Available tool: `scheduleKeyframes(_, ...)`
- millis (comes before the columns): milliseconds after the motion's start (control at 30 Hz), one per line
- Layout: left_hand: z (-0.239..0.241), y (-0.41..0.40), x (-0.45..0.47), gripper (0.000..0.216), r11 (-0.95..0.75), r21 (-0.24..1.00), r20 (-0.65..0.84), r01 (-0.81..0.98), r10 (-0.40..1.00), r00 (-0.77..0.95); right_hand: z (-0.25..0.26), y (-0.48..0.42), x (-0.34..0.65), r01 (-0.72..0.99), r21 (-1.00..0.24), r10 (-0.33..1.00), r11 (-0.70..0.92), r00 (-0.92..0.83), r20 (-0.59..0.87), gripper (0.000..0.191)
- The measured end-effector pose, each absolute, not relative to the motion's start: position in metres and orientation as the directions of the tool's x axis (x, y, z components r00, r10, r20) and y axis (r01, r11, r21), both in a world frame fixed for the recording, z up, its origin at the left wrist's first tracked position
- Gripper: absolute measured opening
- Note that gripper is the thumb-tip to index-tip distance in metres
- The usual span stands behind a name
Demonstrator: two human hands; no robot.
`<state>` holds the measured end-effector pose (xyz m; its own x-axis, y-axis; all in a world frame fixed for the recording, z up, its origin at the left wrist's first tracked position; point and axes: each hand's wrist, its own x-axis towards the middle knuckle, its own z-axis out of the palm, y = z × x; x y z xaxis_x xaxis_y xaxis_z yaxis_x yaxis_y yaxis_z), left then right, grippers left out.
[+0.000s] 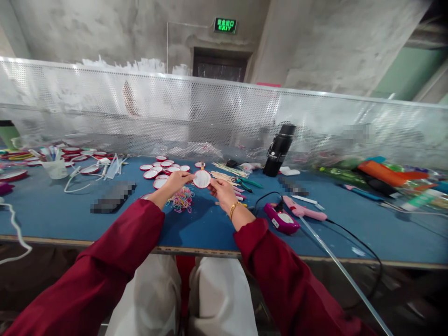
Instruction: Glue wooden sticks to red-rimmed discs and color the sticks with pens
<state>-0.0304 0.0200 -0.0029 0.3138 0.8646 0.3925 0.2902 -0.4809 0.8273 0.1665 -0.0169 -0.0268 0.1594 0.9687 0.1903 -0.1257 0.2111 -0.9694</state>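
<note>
Left hand (177,181) and right hand (224,192) are pinching a red-rimmed disc (202,179) over the desk (59,221)
They're clamping its opposite edges; way off left, a white cup (55,170) is holding pens (52,153).

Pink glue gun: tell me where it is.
In the head view, the pink glue gun lies on the blue table, right of the right hand, just beside the purple box.

The person's left hand (177,181) and right hand (223,192) held a white, red-rimmed disc (202,179); right of that disc stood a black flask (278,151), left lay similar pieces (150,174).
</note>
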Motion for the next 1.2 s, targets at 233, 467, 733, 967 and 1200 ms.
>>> scheduleKeyframes(233,-0.0028,0.0191,-0.0314,0.041,-0.516,0.778,0.381,0.36,0.842,0.383,-0.0241,-0.0159,0.1663,-0.186,-0.963,0.971,0.194,0.174,0.162,0.032)
scheduleKeyframes(467,-0.0032,0.0195,-0.0309,0.039,-0.525,0.777,0.402,0.348,0.839,0.367,-0.0249,-0.0154,0.1665,-0.192,-0.962,0.972,0.194,0.166,0.163,0.031)
scheduleKeyframes(733,-0.0029,0.0182,-0.0313,0.038,-0.517,0.774,0.393,0.365,0.845,0.362,-0.0246,-0.0156,0.1671,-0.175,-0.964,0.969,0.202,0.179,0.17,0.032)
scheduleKeyframes(967,0.0008,0.0144,-0.0301,0.041,-0.502,0.777,0.368,0.38,0.852,0.373,-0.0245,-0.0152,0.1679,-0.169,-0.963,0.967,0.212,0.179,0.181,0.036)
scheduleKeyframes(1200,0.0029,0.0122,-0.0296,0.039,-0.507,0.769,0.371,0.389,0.85,0.375,-0.0241,-0.0152,0.1679,-0.161,-0.963,0.965,0.217,0.183,0.187,0.036)
